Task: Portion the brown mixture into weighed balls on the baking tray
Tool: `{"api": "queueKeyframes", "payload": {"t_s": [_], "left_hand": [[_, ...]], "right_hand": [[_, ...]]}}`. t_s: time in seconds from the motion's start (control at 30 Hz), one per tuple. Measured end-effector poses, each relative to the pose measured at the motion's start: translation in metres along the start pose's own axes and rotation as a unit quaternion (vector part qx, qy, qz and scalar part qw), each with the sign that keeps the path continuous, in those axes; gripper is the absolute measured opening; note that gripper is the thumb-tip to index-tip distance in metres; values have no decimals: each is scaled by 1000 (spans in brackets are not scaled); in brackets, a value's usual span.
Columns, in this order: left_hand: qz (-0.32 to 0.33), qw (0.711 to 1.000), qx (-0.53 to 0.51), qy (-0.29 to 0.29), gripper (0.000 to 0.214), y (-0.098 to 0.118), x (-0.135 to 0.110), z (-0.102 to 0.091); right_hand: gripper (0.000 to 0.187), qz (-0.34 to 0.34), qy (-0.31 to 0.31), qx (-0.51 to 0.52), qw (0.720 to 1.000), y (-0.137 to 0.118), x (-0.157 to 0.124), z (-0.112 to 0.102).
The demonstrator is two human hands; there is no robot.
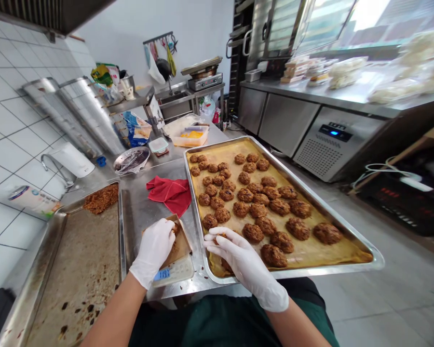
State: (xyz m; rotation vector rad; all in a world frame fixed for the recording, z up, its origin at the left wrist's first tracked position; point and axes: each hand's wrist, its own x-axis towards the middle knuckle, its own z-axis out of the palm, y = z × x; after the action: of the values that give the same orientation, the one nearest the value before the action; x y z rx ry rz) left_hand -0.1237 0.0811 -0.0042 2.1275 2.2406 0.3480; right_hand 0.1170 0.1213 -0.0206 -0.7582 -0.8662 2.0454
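Note:
My left hand (154, 248), in a white glove, is over a small brown cardboard box (183, 245) on a digital scale (183, 271). Its fingers are closed around a lump of brown mixture (175, 228), mostly hidden by them. The scale's display seems to read 1197. My right hand (240, 258), also gloved, curves over the near left corner of a large baking tray (285, 273). A brown ball (220, 237) shows between its thumb and fingers, partly covered. Several rows of lumpy brown balls (257, 210) lie on the tray's yellowish liner.
On the left, a metal tray (79, 260) holds a heap of brown mixture (101, 197) at its far end. A red cloth (171, 193) lies beyond the scale. Farther back are a plastic-covered bowl (131, 161) and a container with yellow contents (191, 137).

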Motion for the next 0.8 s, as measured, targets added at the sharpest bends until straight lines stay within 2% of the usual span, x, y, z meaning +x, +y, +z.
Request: {"api": "queueKeyframes", "payload": {"t_s": [0.27, 0.43, 0.67, 0.73, 0.8], "left_hand": [[-29, 999, -37, 21, 9, -4, 2, -11], [-46, 994, -99, 33, 8, -2, 0, -19], [-62, 976, -210, 15, 8, -10, -8, -37], [-72, 965, -252, 28, 14, -2, -13, -46], [-54, 959, -274, 42, 15, 17, -17, -52]], "right_hand": [[27, 3, -2, 7, 1000, -2, 1, 1], [30, 6, -4, 9, 1000, -3, 1, 1], [29, 1, -5, 16, 1000, -5, 0, 1], [30, 0, -5, 17, 1000, -5, 0, 1], [31, -3, -6, 17, 1000, -5, -1, 2]]}}
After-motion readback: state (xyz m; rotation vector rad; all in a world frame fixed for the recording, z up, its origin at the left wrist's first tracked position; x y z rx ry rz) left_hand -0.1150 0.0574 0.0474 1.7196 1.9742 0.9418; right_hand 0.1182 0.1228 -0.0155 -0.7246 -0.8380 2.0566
